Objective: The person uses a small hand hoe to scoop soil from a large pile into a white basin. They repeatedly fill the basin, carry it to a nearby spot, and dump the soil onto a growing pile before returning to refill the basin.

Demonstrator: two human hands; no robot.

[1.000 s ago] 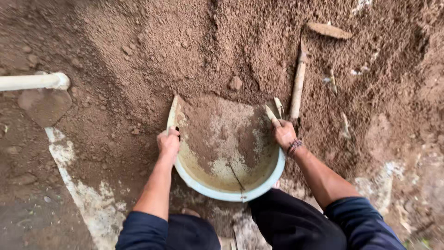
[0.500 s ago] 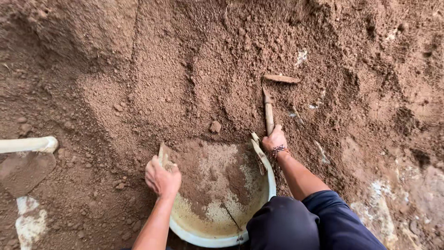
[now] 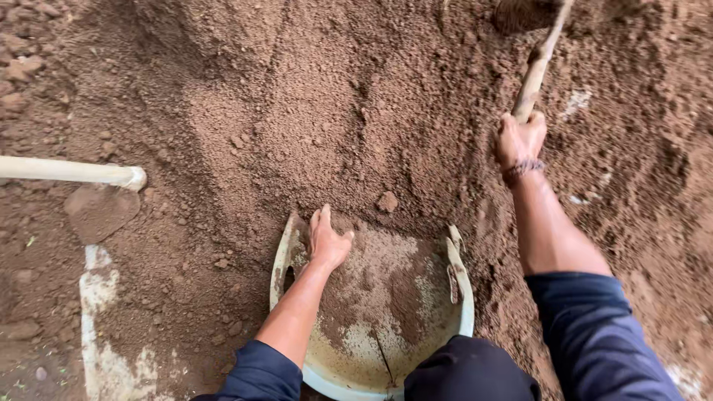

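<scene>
A pale round basin (image 3: 464, 312), partly filled with brown soil, lies tilted with its rim pushed into a large soil heap (image 3: 334, 111). My left hand (image 3: 327, 239) rests on the basin's far left rim, fingers pointing toward the heap. My right hand (image 3: 520, 139) is stretched out to the upper right and grips the wooden handle of a digging tool (image 3: 536, 70). The tool's soil-caked head (image 3: 523, 13) is at the top edge. A small clod (image 3: 387, 201) lies just beyond the basin.
At the left, a spade with a white handle (image 3: 70, 171) and a soil-covered blade (image 3: 100, 210) lies on the ground. A pale concrete strip (image 3: 100, 319) shows through the dirt at lower left. My knee (image 3: 468, 367) is against the basin's near edge.
My right hand left the basin's right rim and reached up to grasp the tool handle. My left hand moved inward along the rim. The view moved closer to the heap.
</scene>
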